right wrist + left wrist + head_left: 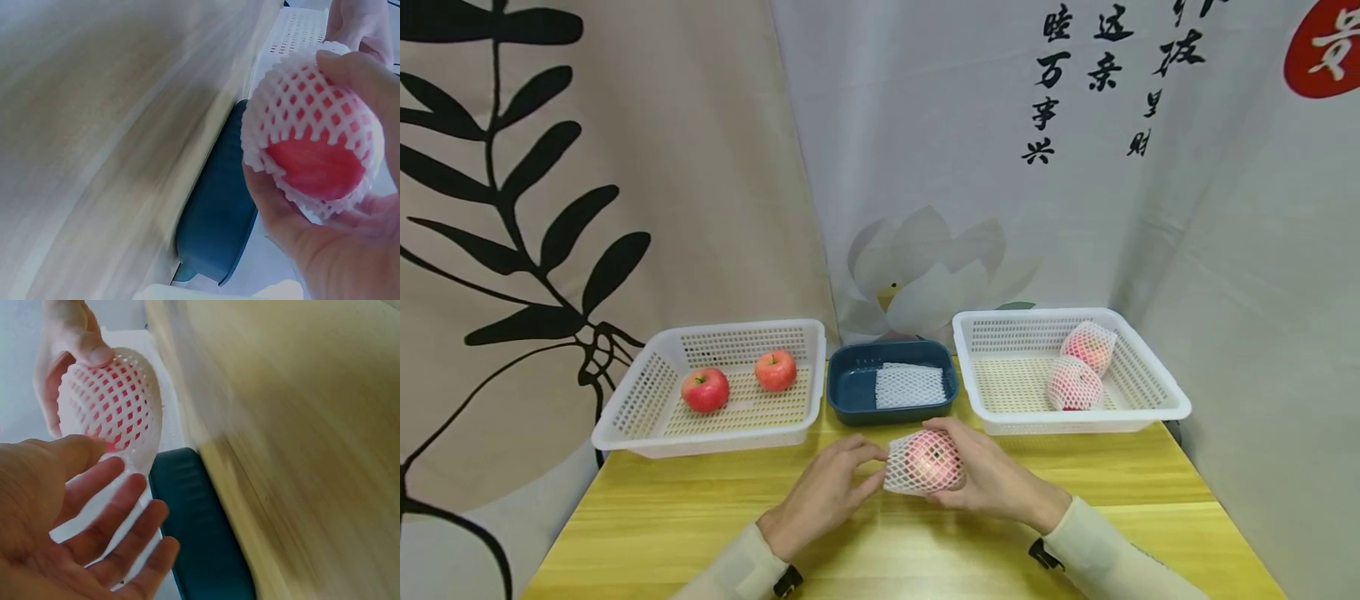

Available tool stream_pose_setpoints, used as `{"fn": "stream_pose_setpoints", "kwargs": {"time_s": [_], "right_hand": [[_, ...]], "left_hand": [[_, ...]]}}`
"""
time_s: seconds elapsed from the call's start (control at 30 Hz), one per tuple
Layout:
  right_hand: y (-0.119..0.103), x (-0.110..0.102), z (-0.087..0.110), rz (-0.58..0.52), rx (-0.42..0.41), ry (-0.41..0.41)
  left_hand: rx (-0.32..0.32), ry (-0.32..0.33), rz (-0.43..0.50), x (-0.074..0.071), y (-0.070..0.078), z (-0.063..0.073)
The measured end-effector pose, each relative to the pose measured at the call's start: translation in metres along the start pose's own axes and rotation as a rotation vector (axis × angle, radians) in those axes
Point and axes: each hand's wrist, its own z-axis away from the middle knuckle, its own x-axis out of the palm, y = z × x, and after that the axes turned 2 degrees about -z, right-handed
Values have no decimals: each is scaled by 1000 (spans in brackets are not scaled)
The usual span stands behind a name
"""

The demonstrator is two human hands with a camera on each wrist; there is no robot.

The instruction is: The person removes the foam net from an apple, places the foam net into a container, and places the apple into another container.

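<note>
An apple in a white foam net [934, 461] is held up over the table's middle. My right hand [988, 475] grips it from the right, thumb and fingers curled round its sides. In the right wrist view, bare red apple skin [319, 165] shows through the net's open end. My left hand [831, 492] is at the net's other end, thumb and index fingertips right at its edge. Its fingers [134, 534] are spread and loosely bent in the left wrist view.
A white basket [715, 442] at back left holds two bare apples [705, 390]. The blue tray [891, 417] in the middle contains flat foam nets [910, 386]. At back right, another white basket [1075, 423] has two netted apples [1075, 383]. A curtain hangs behind the wooden table [700, 517].
</note>
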Motion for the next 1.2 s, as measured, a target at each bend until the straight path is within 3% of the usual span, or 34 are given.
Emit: {"fn": "stream_pose_setpoints", "kwargs": {"time_s": [0.27,0.53,0.8,0.93,1.2], "right_hand": [[-1,0,1,-28,-37,20],[-4,3,0,-9,-111,41],[-10,4,-2,-10,-118,25],[-13,4,-2,8,-97,14],[-17,5,-1,-6,-79,9]], "left_hand": [[44,81,73,3,-1,-2],[196,162,160,3,0,-4],[284,122,218,4,5,-7],[297,75,232,5,10,-8],[288,41,248,7,15,-9]]}}
